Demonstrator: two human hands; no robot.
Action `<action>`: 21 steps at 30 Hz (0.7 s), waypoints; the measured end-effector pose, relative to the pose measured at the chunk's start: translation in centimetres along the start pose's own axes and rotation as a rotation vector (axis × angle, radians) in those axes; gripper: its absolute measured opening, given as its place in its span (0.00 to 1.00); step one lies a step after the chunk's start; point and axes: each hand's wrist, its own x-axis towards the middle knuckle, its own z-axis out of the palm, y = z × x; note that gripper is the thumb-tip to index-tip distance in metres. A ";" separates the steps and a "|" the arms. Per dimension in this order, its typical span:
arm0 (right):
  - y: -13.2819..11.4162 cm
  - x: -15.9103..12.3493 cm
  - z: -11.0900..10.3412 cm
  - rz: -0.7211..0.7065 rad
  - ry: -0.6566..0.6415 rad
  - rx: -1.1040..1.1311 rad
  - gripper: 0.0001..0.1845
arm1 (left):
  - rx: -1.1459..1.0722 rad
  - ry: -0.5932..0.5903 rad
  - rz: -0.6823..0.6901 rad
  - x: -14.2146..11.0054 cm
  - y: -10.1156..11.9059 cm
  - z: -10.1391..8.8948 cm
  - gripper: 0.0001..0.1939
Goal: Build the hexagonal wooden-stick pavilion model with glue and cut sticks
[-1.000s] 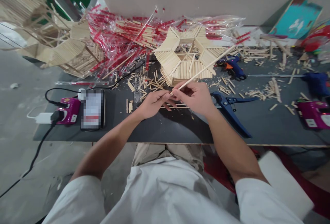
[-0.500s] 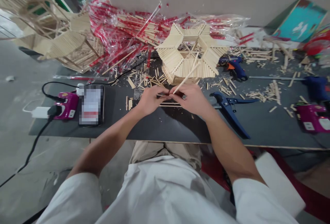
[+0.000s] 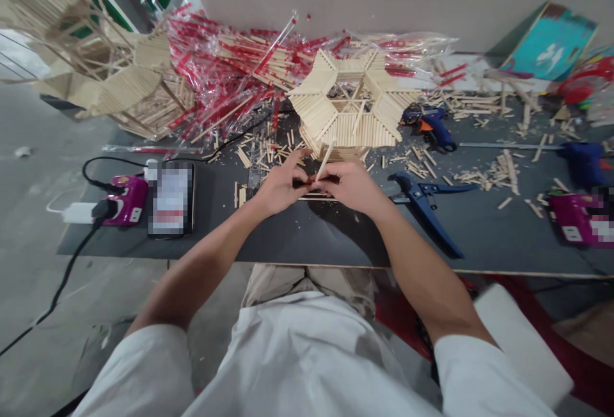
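Note:
A thin wooden stick (image 3: 325,160) slants up from the pinched fingers of my right hand (image 3: 352,188). My left hand (image 3: 279,185) meets it at the stick's lower end, thumb and fingertips drawn together and the index finger lifted. Whatever lies between the left fingertips is hidden. Below both hands, more thin sticks (image 3: 314,199) lie across the tabletop. Just beyond my hands stands a star-shaped structure of glued sticks (image 3: 352,129), with an open middle and one loose-looking stick leaning across it.
Blue cutters (image 3: 426,212) lie right of my right hand. Beyond them are a blue glue gun (image 3: 439,128) and scattered stick offcuts (image 3: 503,174). At left sit a phone (image 3: 170,199) and a purple power socket (image 3: 130,201). Red-and-clear wrappers (image 3: 206,71) pile behind, beside a larger stick structure (image 3: 125,87).
The stick in my right hand has tipped more upright and its upper end has drawn back from the star structure. My left index finger has lifted away from the thumb. The view shifted slightly.

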 end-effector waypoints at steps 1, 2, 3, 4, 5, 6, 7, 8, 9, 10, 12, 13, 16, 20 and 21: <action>-0.1 0.0 0.0 -0.008 0.007 -0.009 0.05 | 0.005 -0.001 -0.008 0.0 0.1 0.0 0.41; -0.3 0.1 -0.1 -0.011 0.010 -0.021 0.06 | 0.015 0.002 -0.017 0.0 0.1 0.0 0.40; -0.5 0.1 -0.1 -0.010 0.008 -0.031 0.06 | 0.026 0.007 -0.025 0.0 0.2 0.0 0.38; -0.6 0.2 -0.1 -0.005 0.001 -0.040 0.07 | 0.036 0.010 -0.033 0.0 0.2 0.0 0.36; -0.8 0.2 -0.1 -0.004 -0.007 -0.050 0.08 | 0.044 0.014 -0.032 0.0 0.2 0.0 0.32; -0.9 0.2 -0.1 -0.011 -0.003 -0.068 0.08 | 0.056 0.014 -0.025 0.0 0.3 -0.1 0.26; -1.0 0.3 -0.1 -0.027 0.014 -0.096 0.08 | 0.070 0.010 -0.014 0.0 0.4 -0.2 0.19; -1.0 0.3 -0.1 -0.052 0.034 -0.130 0.09 | 0.086 0.007 -0.001 0.1 0.6 -0.3 0.12; -1.0 0.4 -0.1 -0.080 0.053 -0.164 0.10 | 0.100 0.002 0.009 0.1 0.7 -0.3 0.07; -1.0 0.4 -0.1 -0.109 0.063 -0.195 0.11 | 0.108 -0.003 0.011 0.1 0.9 -0.4 0.06; -0.8 0.5 -0.2 -0.149 0.048 -0.224 0.13 | 0.096 -0.009 -0.007 0.1 1.1 -0.5 0.06; -0.6 0.5 -0.2 -0.159 0.027 -0.221 0.12 | 0.082 -0.007 -0.017 0.1 1.2 -0.6 0.05; -0.3 0.5 -0.3 -0.190 -0.008 -0.194 0.11 | 0.051 0.017 -0.028 0.1 1.0 -0.4 0.06; 0.0 0.7 -0.2 -0.237 -0.023 -0.180 0.11 | 0.019 0.003 -0.046 0.1 0.6 -0.3 0.10; 0.0 0.7 -0.2 -0.237 -0.022 -0.180 0.12 | 0.026 -0.003 -0.043 0.2 0.6 -0.2 0.11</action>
